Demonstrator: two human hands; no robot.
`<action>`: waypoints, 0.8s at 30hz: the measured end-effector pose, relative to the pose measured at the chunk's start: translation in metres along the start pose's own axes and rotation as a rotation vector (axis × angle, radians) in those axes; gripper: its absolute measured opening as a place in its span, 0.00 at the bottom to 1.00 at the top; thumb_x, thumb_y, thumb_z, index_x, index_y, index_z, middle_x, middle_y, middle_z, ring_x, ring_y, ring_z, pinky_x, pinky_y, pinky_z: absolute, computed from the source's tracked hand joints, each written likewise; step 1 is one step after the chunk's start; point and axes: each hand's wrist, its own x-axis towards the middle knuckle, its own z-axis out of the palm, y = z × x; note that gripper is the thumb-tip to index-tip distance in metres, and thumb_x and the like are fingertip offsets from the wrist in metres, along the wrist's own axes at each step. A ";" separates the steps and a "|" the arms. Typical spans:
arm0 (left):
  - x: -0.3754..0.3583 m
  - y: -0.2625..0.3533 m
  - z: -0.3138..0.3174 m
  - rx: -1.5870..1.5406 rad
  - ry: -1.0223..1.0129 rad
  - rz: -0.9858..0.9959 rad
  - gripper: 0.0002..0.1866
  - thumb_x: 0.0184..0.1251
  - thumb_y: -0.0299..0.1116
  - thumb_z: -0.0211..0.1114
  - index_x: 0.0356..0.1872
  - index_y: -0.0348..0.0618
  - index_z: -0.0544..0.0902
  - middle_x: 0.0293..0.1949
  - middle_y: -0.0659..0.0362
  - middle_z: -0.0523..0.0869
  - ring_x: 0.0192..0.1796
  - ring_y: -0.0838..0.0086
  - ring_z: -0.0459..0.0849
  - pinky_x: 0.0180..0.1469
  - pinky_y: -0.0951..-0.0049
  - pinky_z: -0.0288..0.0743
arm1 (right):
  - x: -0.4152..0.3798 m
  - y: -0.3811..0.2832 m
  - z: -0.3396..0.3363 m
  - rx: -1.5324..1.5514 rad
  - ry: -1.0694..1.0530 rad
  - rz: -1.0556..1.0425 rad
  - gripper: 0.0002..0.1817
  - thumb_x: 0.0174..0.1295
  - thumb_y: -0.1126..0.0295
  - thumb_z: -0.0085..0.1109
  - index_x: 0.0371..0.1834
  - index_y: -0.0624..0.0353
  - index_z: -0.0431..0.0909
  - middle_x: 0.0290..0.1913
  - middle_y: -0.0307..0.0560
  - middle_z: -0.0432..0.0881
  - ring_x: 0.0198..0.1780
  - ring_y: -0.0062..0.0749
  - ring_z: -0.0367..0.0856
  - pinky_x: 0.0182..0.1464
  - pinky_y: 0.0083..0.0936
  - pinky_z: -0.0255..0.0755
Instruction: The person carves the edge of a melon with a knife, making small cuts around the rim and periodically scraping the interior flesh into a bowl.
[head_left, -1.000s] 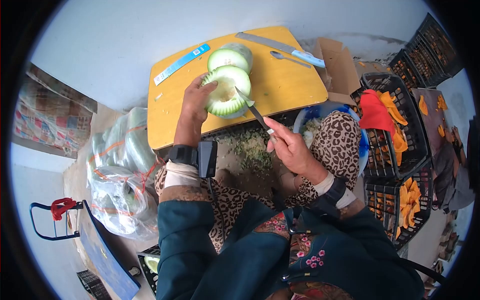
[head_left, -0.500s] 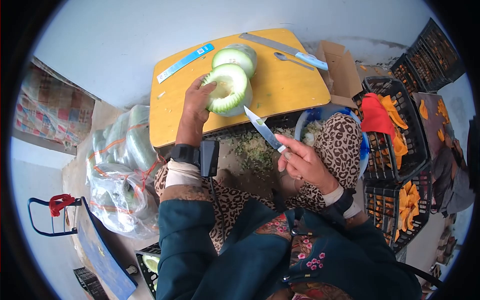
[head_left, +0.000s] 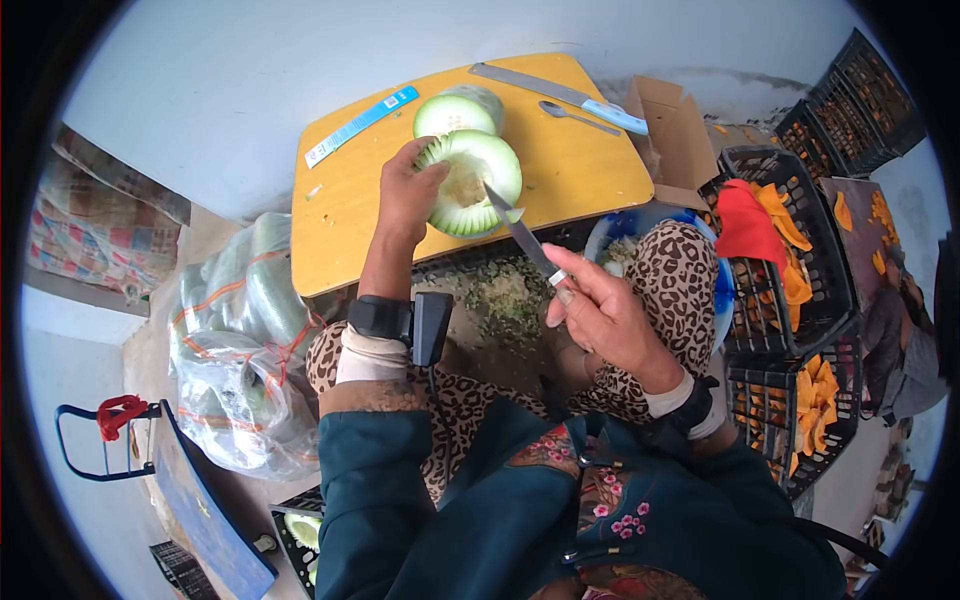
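Observation:
My left hand point(head_left: 410, 195) grips the left rim of a hollowed winter melon piece point(head_left: 500, 165), thumb over the edge. The piece is pale green with a notched, scalloped rim on its left and lower sides, and its opening faces me. In my right hand point(head_left: 612, 318) is a small knife point(head_left: 524, 240) with a white handle. Its blade points up and left across the melon's lower right rim, with a bit of green on it. Behind stands another cut winter melon piece point(head_left: 450, 115) on the yellow table point(head_left: 350, 225).
On the table lie a blue-and-white packet point(head_left: 360, 127), a long saw-like blade point(head_left: 530, 82) with a light blue handle, and a spoon point(head_left: 578, 118). Bagged winter melons point(head_left: 245, 350) stand at left. Crates of orange slices point(head_left: 790, 260) and a blue-rimmed basin point(head_left: 612, 235) are at right.
The melon piece has turned so its opening faces me more. The knife has moved from beside the melon, its tip now over the rim and hollow.

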 end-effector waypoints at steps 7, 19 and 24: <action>0.002 0.002 0.005 0.027 0.048 -0.013 0.22 0.56 0.19 0.63 0.55 0.31 0.77 0.43 0.52 0.84 0.41 0.71 0.83 0.41 0.72 0.79 | -0.011 -0.004 -0.005 0.304 0.160 0.204 0.25 0.73 0.71 0.42 0.72 0.58 0.57 0.31 0.42 0.77 0.17 0.10 0.63 0.19 0.11 0.59; 0.001 0.006 -0.003 0.037 0.047 -0.095 0.25 0.59 0.27 0.65 0.58 0.30 0.74 0.44 0.51 0.81 0.44 0.69 0.82 0.43 0.72 0.77 | -0.032 0.024 -0.017 0.191 0.262 0.053 0.25 0.72 0.76 0.43 0.72 0.58 0.57 0.31 0.39 0.77 0.20 0.08 0.62 0.21 0.10 0.59; -0.008 0.005 -0.005 0.152 0.185 -0.043 0.28 0.62 0.33 0.66 0.60 0.30 0.72 0.49 0.46 0.80 0.52 0.64 0.79 0.51 0.67 0.73 | -0.032 0.030 -0.020 0.202 0.251 0.048 0.25 0.71 0.77 0.43 0.72 0.59 0.58 0.31 0.39 0.77 0.21 0.07 0.62 0.23 0.10 0.60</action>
